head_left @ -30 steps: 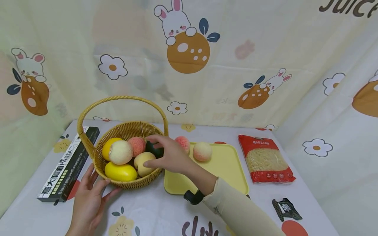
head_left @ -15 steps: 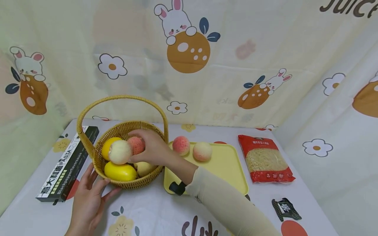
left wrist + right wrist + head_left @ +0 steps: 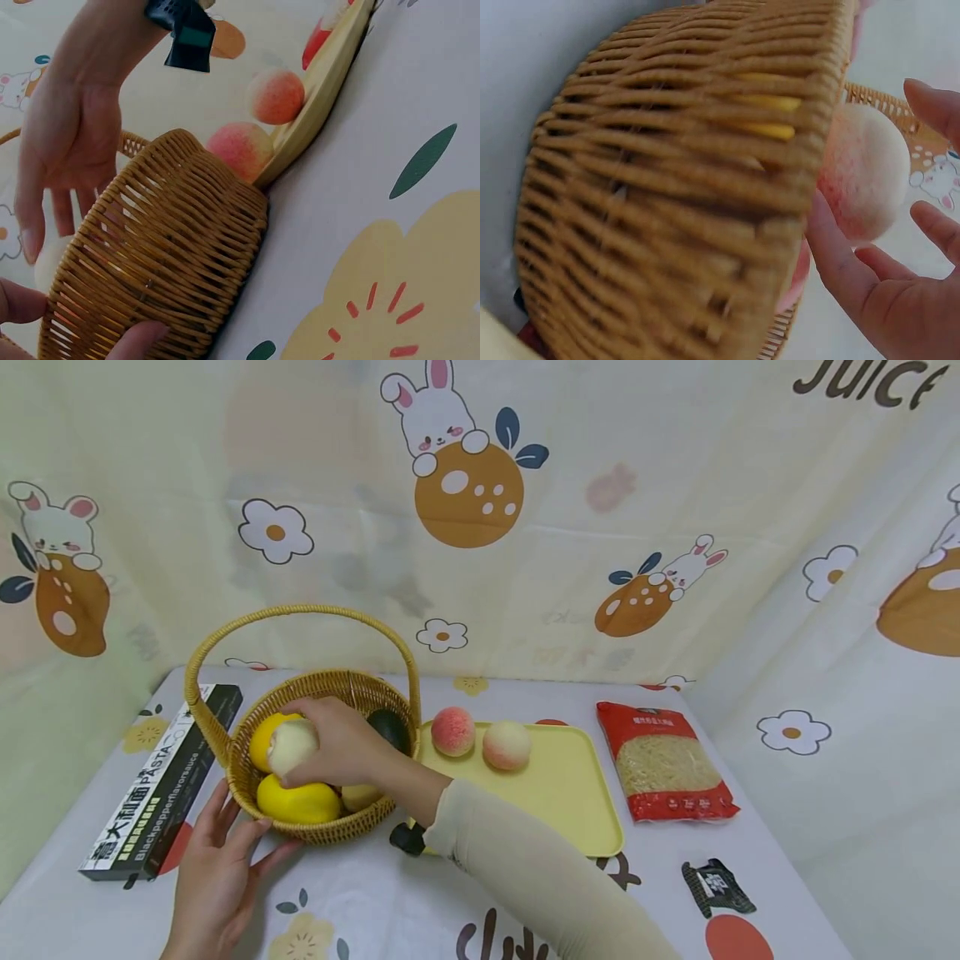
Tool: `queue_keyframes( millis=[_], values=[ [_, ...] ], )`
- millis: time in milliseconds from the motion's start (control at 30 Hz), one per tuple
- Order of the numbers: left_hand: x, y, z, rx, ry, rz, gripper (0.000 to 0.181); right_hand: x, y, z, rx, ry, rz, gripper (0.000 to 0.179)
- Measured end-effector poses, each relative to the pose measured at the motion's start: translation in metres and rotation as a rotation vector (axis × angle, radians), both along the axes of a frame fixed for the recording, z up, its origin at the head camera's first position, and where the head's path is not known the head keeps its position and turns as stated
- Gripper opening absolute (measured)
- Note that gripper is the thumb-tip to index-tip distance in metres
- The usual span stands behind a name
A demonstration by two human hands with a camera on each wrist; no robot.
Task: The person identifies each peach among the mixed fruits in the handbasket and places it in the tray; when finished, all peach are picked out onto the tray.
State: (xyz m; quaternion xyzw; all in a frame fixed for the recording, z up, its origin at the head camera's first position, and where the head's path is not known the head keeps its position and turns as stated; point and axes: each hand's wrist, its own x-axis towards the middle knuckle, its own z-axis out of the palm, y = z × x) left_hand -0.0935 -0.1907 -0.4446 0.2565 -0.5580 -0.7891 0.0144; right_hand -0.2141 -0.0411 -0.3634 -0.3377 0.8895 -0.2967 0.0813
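The wicker basket (image 3: pixel 330 835) holds a pale peach (image 3: pixel 292 747), a yellow lemon-shaped fruit (image 3: pixel 298 800), a yellow fruit behind it (image 3: pixel 262 739) and a dark green fruit (image 3: pixel 390 731). My right hand (image 3: pixel 341 743) reaches into the basket with spread fingers about the pale peach. In the right wrist view, gaps show between that peach (image 3: pixel 870 172) and some fingers. Pink fruit shows low through the basket opening there, but my hand hides it in the head view. My left hand (image 3: pixel 217 868) touches the basket's near left side, fingers extended, thumb against the wall in the left wrist view.
Right of the basket, a pink peach (image 3: pixel 453 731) and a pale peach (image 3: pixel 507 745) sit on a yellow tray (image 3: pixel 555 802). A red noodle bag (image 3: pixel 667 760) and a small black packet (image 3: pixel 717 887) lie farther right. A black pasta box (image 3: pixel 161 785) lies left.
My right hand has moved left across the basket, from the dark green fruit past the pink peach to the pale peach. My left hand stays at the basket. The head view has shifted slightly.
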Motion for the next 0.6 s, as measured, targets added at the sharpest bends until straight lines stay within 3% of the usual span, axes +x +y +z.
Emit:
queue_keyframes(
  millis=[300, 600],
  values=[
    [-0.002, -0.001, 0.001, -0.009, -0.015, -0.003, 0.087, 0.007, -0.02, -0.005, 0.087, -0.008, -0.032, 0.082],
    [-0.001, -0.002, 0.001, -0.012, -0.016, 0.0, 0.088, 0.007, -0.024, -0.012, 0.142, 0.075, -0.052, 0.066]
  ],
)
